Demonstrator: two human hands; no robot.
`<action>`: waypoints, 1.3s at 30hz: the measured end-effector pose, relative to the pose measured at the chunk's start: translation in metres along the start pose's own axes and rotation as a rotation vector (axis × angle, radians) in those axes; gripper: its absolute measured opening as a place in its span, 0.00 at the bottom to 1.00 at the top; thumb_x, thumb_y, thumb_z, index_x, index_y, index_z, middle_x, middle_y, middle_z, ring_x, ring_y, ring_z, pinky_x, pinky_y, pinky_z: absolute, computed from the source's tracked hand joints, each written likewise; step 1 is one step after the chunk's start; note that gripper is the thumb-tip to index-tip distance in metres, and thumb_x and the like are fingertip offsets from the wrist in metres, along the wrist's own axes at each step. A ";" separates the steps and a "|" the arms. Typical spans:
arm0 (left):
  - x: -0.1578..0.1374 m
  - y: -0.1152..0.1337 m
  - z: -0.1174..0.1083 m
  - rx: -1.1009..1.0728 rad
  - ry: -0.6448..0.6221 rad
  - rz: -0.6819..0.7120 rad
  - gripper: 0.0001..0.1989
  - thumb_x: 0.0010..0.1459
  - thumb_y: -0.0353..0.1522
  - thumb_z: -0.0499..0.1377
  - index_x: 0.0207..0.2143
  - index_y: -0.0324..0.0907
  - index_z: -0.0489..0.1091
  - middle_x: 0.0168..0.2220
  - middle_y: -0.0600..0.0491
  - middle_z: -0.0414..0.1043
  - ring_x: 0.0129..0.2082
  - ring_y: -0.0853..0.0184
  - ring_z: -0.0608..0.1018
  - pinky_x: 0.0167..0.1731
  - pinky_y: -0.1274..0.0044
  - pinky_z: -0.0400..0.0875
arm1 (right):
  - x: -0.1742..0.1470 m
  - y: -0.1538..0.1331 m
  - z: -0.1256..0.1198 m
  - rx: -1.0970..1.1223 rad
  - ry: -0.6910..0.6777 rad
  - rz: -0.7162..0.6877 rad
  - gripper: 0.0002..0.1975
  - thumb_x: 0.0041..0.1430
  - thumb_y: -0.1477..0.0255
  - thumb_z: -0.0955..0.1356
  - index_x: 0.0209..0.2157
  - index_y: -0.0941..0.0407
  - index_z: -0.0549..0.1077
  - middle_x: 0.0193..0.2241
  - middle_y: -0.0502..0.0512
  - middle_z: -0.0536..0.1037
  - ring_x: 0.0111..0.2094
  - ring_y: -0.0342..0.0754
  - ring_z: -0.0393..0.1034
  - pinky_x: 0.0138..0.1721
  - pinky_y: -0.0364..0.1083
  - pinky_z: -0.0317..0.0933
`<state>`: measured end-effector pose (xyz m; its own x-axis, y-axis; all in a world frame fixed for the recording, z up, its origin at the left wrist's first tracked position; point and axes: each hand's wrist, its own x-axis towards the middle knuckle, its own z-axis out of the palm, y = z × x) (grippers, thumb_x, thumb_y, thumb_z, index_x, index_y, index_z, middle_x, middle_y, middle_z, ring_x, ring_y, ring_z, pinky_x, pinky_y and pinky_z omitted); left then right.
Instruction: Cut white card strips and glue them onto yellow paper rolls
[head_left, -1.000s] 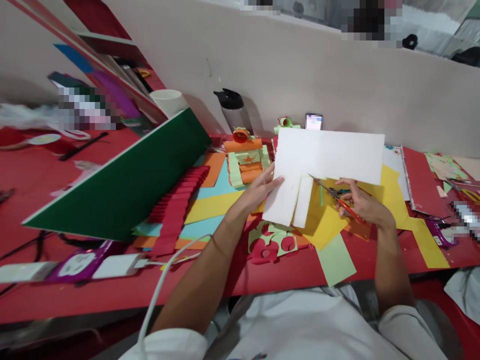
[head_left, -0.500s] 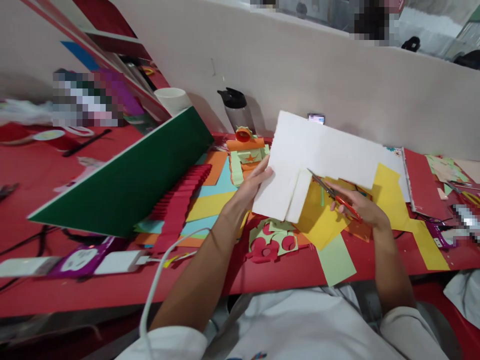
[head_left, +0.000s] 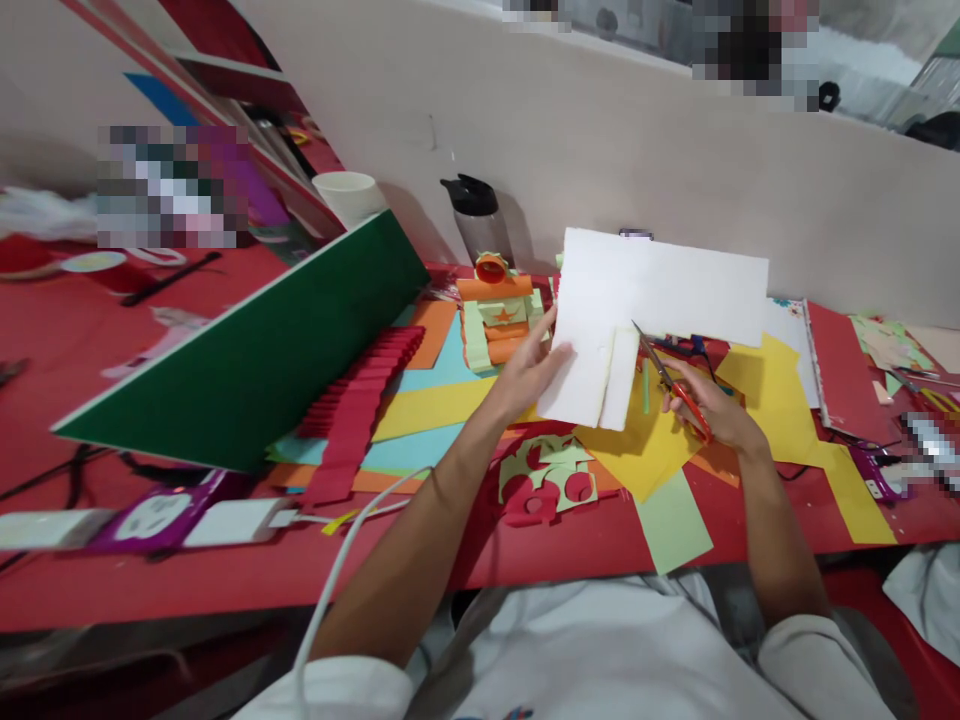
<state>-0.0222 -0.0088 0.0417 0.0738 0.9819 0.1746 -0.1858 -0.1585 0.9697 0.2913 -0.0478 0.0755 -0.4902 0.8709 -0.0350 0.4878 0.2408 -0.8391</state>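
My left hand (head_left: pixel 534 368) grips the left edge of a white foam-like board (head_left: pixel 667 285), held up above the table. A strip (head_left: pixel 619 380) at the board's lower part is partly cut and hangs beside the main piece. Red-handled scissors (head_left: pixel 691 412) are in my right hand (head_left: pixel 709 400), fingers around the handles. Their tips touch or nearly touch the board near the top of the strip. Yellow paper sheets (head_left: pixel 645 460) lie below the scissors. To the left of the board stands an orange and light-green paper model (head_left: pixel 502 310).
A dark green board (head_left: pixel 262 360) leans at the left, near a white cup (head_left: pixel 346 195) and a black-lidded bottle (head_left: pixel 476 215). A purple power strip (head_left: pixel 161 515) with a white cable lies near the front edge. Cut red and green paper scraps (head_left: pixel 547 480) lie in front.
The white board has shifted right and turned slightly, its right end now more level. My left hand moved right with it. The scissors' tips moved slightly up and right.
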 end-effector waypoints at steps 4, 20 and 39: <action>-0.001 -0.003 -0.001 0.010 -0.107 -0.053 0.50 0.49 0.41 0.76 0.72 0.46 0.63 0.62 0.41 0.76 0.53 0.52 0.82 0.45 0.69 0.81 | -0.001 0.002 0.000 0.034 -0.002 0.043 0.35 0.70 0.56 0.68 0.72 0.50 0.53 0.40 0.53 0.77 0.33 0.47 0.74 0.36 0.48 0.72; -0.006 -0.001 -0.016 -0.282 -0.051 0.015 0.52 0.44 0.37 0.75 0.72 0.54 0.63 0.66 0.48 0.73 0.57 0.49 0.81 0.45 0.69 0.82 | 0.016 0.010 0.015 0.310 0.092 -0.081 0.54 0.62 0.60 0.75 0.78 0.46 0.41 0.40 0.55 0.80 0.35 0.49 0.76 0.34 0.46 0.71; -0.042 -0.014 0.039 0.103 -0.183 0.130 0.61 0.32 0.51 0.81 0.68 0.43 0.67 0.60 0.37 0.77 0.66 0.37 0.72 0.60 0.56 0.77 | 0.027 -0.009 0.086 -0.054 0.275 -0.221 0.33 0.74 0.56 0.64 0.75 0.47 0.58 0.40 0.56 0.79 0.38 0.51 0.72 0.47 0.51 0.69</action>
<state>0.0155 -0.0520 0.0275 0.2336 0.9189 0.3178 -0.1054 -0.3010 0.9478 0.2118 -0.0633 0.0354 -0.3785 0.8762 0.2982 0.4326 0.4523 -0.7800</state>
